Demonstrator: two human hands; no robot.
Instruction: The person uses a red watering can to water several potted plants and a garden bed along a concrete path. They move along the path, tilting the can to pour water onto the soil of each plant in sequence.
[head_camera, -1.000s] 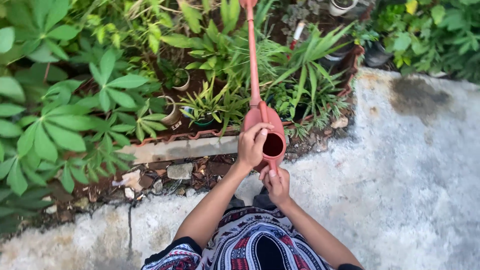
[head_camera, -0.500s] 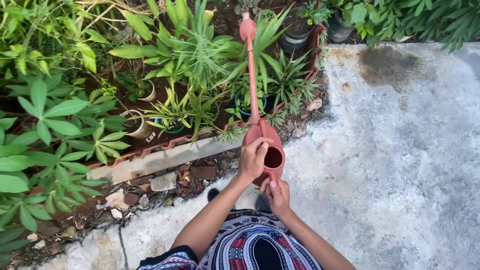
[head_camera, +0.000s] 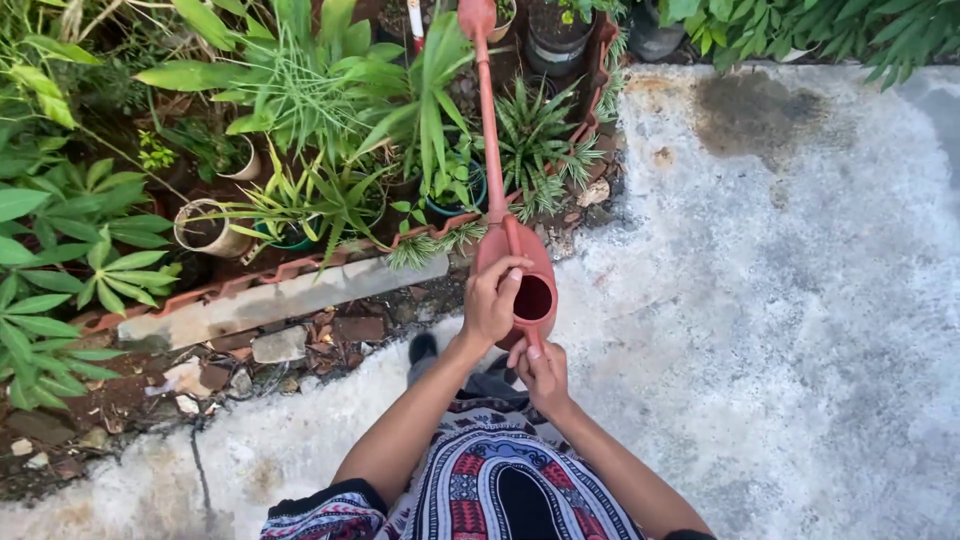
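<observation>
At the far left, broad-leaved green plants (head_camera: 60, 260) crowd the edge of the garden bed. Just to their right a pale empty pot (head_camera: 207, 229) sits tilted among the soil, and another small pot (head_camera: 243, 160) stands behind it. A grey concrete slab (head_camera: 280, 300) lies along the front of the bed, with scalloped terracotta edging (head_camera: 250, 282) just behind it and loose stones (head_camera: 280, 345) and rubble in front. Spiky, strap-leaved plants (head_camera: 420, 120) fill the middle of the bed.

The left hand (head_camera: 492, 300) grips the body of a reddish-pink watering can (head_camera: 520, 275) from its left side, fingers (head_camera: 508, 272) curled over the rim beside the round filling hole. The can is held out in front of the person's chest, above the line where the bed meets the paving, and its long thin spout (head_camera: 488, 120) reaches out over the potted plants, ending in a rose (head_camera: 476, 15) at the top of the view. The right hand (head_camera: 543, 372) holds the can's near end from below, fingers (head_camera: 530, 352) closed together around the handle there.

Dark plastic pots (head_camera: 555, 30) stand at the back right of the bed. To the right stretches pale, rough concrete paving (head_camera: 780, 300) with a dark stain (head_camera: 750, 110) near its far edge, bordered by green shrubs (head_camera: 800, 25). Below, the person's patterned garment (head_camera: 490, 490) shows.
</observation>
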